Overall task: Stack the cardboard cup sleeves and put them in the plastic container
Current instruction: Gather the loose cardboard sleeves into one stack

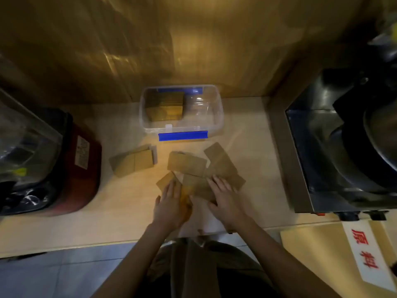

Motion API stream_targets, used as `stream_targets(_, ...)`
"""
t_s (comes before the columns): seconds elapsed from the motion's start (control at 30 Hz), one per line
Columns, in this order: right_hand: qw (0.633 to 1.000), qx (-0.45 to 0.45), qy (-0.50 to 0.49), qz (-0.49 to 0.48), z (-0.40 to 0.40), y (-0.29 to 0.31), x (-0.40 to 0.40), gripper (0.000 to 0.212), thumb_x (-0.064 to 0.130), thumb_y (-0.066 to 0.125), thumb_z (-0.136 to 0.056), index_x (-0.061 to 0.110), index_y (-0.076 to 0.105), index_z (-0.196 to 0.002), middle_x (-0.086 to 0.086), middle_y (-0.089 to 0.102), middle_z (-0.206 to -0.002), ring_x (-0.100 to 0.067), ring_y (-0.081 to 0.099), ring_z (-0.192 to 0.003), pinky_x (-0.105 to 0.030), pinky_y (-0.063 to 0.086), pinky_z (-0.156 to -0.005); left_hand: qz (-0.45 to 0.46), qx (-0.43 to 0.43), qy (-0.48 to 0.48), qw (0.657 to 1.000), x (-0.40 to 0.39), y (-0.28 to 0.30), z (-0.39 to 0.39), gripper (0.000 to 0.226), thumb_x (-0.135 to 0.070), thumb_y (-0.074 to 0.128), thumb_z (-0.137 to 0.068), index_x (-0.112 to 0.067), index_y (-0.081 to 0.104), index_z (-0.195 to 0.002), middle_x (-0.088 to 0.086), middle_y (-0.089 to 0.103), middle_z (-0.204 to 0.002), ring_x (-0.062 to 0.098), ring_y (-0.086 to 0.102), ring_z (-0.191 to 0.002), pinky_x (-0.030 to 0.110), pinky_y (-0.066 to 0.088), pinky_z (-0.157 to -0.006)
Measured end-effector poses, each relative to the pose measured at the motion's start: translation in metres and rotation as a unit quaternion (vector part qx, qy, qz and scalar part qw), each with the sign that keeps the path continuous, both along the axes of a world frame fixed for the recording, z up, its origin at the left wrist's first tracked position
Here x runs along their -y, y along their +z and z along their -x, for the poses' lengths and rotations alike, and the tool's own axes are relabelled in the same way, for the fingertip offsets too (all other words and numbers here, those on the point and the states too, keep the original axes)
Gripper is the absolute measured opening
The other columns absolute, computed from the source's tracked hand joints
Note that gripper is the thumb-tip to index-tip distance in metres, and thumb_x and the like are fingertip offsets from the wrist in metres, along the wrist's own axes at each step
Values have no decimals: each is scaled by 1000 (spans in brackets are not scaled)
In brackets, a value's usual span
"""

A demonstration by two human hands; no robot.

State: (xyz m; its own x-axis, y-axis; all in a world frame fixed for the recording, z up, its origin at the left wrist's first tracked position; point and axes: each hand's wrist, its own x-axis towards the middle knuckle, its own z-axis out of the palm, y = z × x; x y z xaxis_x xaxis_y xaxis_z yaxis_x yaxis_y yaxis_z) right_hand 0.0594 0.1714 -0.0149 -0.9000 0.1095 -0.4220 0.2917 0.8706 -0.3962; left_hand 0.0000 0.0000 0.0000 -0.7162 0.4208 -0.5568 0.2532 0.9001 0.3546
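At far left on the pale counter [120, 211], a dark red appliance [81, 168] with a white label stands under a clear, glossy cover [25, 134]. Just right of it lies a tidy stack of sleeves [133, 163], flat and squared up, apart from the rest. Behind and to the right, against the brown wall, sits the plastic container [214, 125], clear-walled with blue clips at its front and back edges; a block of sleeves [164, 108] already fills its left half, while its right half shows bare plastic.

In front of the container, loose cardboard cup sleeves [187, 163] lie scattered and overlapping at several angles. The left hand [171, 203] rests palm down on the near-left pieces, fingers extended and flat, pressing rather than gripping. The right hand [225, 198] lies likewise spread over the near-right pieces, fingers splayed across the overlapping cardboard; whether either thumb has hooked under a sleeve cannot be told through the motion blur. Both bare forearms reach in from the bottom of the frame.

At right, a steel-cased machine [300, 168] with a dark bowl stands on the counter. Below it lies a white sign [365, 254] with red characters.
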Motion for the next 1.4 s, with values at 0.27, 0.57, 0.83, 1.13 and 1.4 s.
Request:
stream_targets(0.27, 991, -56, 24, -118, -6, -17, 2, 59, 37, 72, -70, 20, 54, -123, 0, 63, -126, -19, 59, -116, -42, 48, -95, 48, 21, -38, 998, 6, -10, -3, 81, -40, 45, -87, -18, -7, -145, 6, -14, -158, 21, -8, -145, 45, 18, -114)
stream_targets(0.57, 987, -30, -65, 144, 15, 30, -16, 47, 33, 67, -79, 17, 54, -121, -5, 57, -125, -20, 50, -113, -34, 43, -91, 5, 20, 25, 999, 1, 2, 26, 66, -37, 53, -81, -20, 28, -140, 5, 28, -151, 29, 39, -128, 44, 43, -96)
stream_targets(0.83, 921, -39, -182, 342, 20, 76, 16, 43, 33, 70, -77, 25, 55, -116, 14, 57, -101, 3, 53, -93, -8, 44, -72, -452, 360, 358, 733, -7, 48, 35, 59, -34, 66, -70, -13, 51, -123, 12, 57, -123, 26, 54, -114, 33, 47, -88)
stream_targets(1.13, 965, -17, -61, 256, 18, 60, 32, 37, 45, 59, -82, 28, 57, -115, 4, 50, -126, -10, 48, -110, -26, 43, -89, -537, 419, 480, 553, -26, 49, 27, 25, -37, 56, -75, -22, 65, -92, -1, 66, -84, 10, 66, -76, 26, 55, -66)
stream_targets(1.4, 968, -67, -234, 60, 49, 19, -31, 32, 24, 55, -86, 14, 56, -116, -15, 62, -116, -33, 55, -109, -42, 46, -92, -529, 464, 473, 530, -2, 35, 23, 29, -36, 61, -78, -16, 62, -100, 1, 62, -75, 15, 62, -69, 31, 55, -72)
